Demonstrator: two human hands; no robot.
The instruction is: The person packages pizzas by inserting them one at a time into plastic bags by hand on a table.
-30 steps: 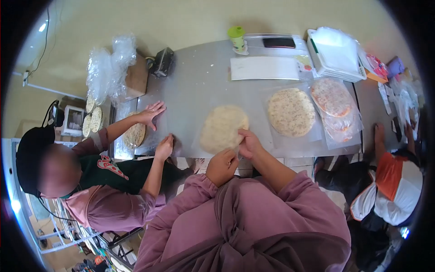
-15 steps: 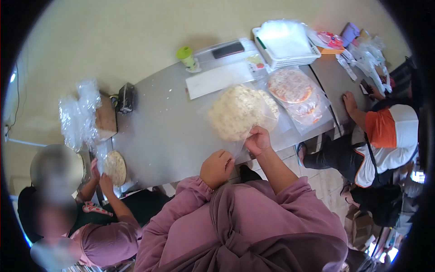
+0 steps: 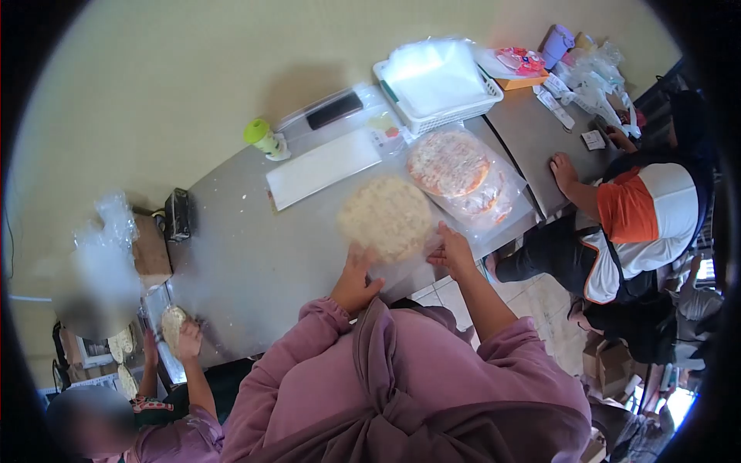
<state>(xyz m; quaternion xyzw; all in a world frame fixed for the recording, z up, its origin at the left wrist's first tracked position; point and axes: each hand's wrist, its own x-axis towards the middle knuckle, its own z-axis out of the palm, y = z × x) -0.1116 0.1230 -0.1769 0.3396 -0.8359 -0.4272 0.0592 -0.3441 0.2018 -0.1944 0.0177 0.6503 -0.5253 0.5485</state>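
Observation:
A pale round pizza [image 3: 388, 218], blurred, lies over the table in front of me, with clear plastic near its front edge. My left hand [image 3: 356, 282] is at its near left edge, thumb spread away from the fingers, whose tips reach the rim. At the near right side, my right hand [image 3: 453, 251] has its fingers bent together on the edge of the clear plastic bag. Just to the right lie bagged pizzas [image 3: 450, 163] with reddish topping, overlapping in clear plastic.
Behind stand a white basket [image 3: 451, 117] of plastic sheets, a white stack [image 3: 324, 170], a dark phone [image 3: 334, 110] and a green-lidded cup [image 3: 265, 139]. A co-worker's hand [image 3: 189, 339] holds a pizza at left. Another person [image 3: 644, 224] is at right.
My view has turned, so the table things sit further left. My left hand has opened from a closed grip on the plastic and moved to the pizza's edge; my right hand stays at the right.

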